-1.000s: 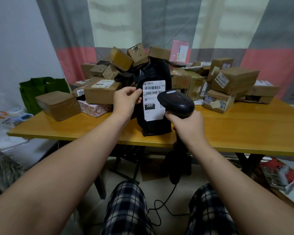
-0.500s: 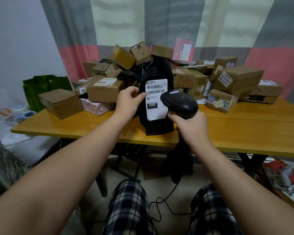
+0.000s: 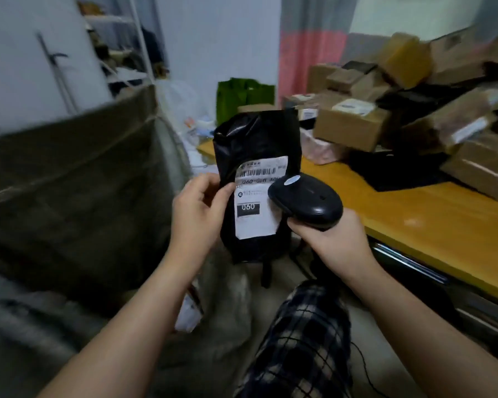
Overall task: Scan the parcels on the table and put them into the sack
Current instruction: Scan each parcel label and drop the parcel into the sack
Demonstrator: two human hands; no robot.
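Left forearm [image 3: 144, 311] and right forearm [image 3: 414, 311]: bare from wrist to frame edge. Left hand [image 3: 197, 209] and right hand [image 3: 337, 242]: bare. Plaid trousers [image 3: 305, 340]: dark navy-black ground, cream crossing stripes in a large check, loosely creased over the visible thigh.

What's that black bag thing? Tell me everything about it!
The black parcel is a shiny, crinkled plastic bag, held upright in the air. Its white label shows a barcode and a black box reading 060. The left hand grips its left edge; the scanner in the right hand overlaps the label's right edge.
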